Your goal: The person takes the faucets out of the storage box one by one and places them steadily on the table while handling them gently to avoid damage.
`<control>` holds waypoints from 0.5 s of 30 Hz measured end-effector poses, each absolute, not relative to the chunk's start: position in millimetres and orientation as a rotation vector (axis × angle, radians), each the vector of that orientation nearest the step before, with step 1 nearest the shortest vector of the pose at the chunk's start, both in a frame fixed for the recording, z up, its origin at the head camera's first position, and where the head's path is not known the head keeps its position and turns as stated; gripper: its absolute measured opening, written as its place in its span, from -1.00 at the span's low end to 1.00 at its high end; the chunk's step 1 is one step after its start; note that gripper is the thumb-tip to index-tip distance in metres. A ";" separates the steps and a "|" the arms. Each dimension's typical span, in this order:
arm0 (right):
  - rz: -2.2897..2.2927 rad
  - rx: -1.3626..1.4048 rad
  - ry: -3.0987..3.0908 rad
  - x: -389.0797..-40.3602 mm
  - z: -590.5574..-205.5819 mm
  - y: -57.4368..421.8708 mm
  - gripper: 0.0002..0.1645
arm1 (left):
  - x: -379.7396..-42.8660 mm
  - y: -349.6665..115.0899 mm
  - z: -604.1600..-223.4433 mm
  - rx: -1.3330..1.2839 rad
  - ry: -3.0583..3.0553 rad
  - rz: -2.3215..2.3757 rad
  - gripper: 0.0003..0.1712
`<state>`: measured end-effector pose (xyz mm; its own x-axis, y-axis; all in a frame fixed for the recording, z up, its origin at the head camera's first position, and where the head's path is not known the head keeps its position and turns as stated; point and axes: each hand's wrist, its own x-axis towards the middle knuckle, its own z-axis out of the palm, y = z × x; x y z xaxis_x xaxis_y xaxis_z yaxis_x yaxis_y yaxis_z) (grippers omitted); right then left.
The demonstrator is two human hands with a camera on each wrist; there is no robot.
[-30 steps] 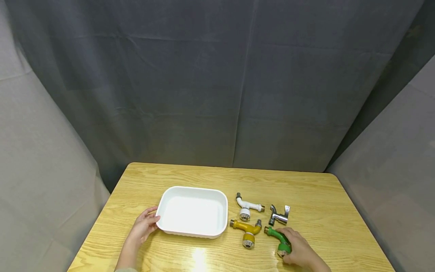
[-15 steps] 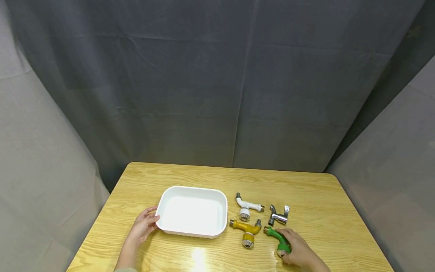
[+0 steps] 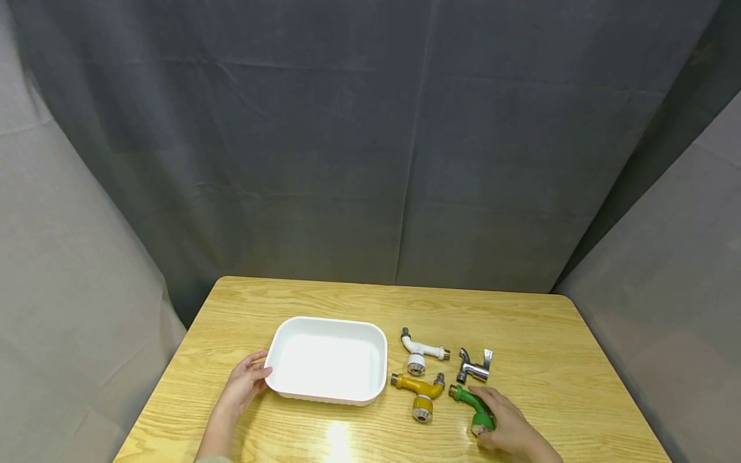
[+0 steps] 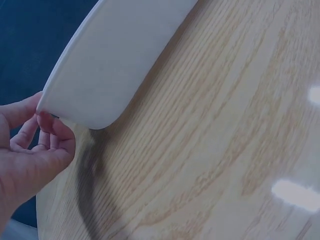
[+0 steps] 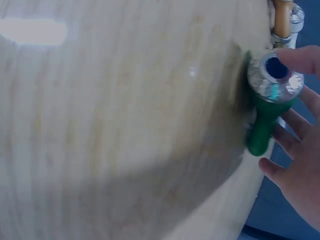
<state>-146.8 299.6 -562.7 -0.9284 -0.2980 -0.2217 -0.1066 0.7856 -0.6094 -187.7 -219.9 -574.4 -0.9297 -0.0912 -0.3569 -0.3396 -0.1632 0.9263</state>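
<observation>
At the left of the table, a white rectangular tray (image 3: 327, 361) has its near-left corner pinched by my left hand (image 3: 242, 387). In the left wrist view, the thumb and a finger of that hand (image 4: 35, 160) meet at the tray's rim (image 4: 115, 60). A green tap (image 3: 473, 402) lies at the right front, and my right hand (image 3: 505, 421) grips it from the right. Seen from the right wrist, the thumb touches the metal end of the green tap (image 5: 265, 125), while the fingers lie along its side. Part of its body is hidden behind the hand.
Left of the green tap lies a yellow tap (image 3: 421, 388). Behind it are a white tap (image 3: 424, 349) and a small chrome tap (image 3: 476, 371). The wooden table (image 3: 579, 386) is bounded by a dark curtain (image 3: 324, 193) behind and pale cloth panels on both sides.
</observation>
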 end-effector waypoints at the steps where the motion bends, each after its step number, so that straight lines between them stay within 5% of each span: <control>1: -0.900 -0.328 2.667 -147.7 -560.3 299.9 0.01 | -187.5 -219.7 -574.2 -0.505 1.927 2.211 -0.39; 15: -0.937 -0.506 2.885 -180.4 -498.8 293.0 -0.21 | -201.3 -227.0 -545.0 -0.455 2.286 1.893 -0.32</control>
